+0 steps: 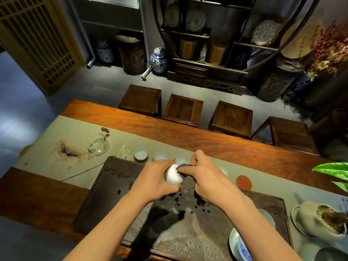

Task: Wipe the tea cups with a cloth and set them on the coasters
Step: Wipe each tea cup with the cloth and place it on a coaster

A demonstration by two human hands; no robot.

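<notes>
The left hand (160, 178) curls its grip round a white tea cup (174, 175), holding it tilted on its side above the dark tea tray (105, 187), the cup's mouth turned toward the right hand (204, 178). That right hand pinches a dark cloth (183, 166), thumb and fingers bent tight round it, and the cloth is pushed into the cup's mouth, so cup and cloth meet just between the two grips. Dark drops of liquid (178, 198) speckle the tray below the hands. Beyond the tray, on the grey runner (79, 129) that covers the wooden table (207, 136), a row of white cups stands upright: the leftmost cup (141, 153) on a coaster, a second cup (160, 156) beside it, a third cup (181, 160) partly hidden behind the fingers, and a fourth cup (224, 170) peeking out past the right hand. Just right of that lies a bare reddish coaster (243, 182) with nothing on it. A glass pitcher (98, 146) stands at the runner's left
</notes>
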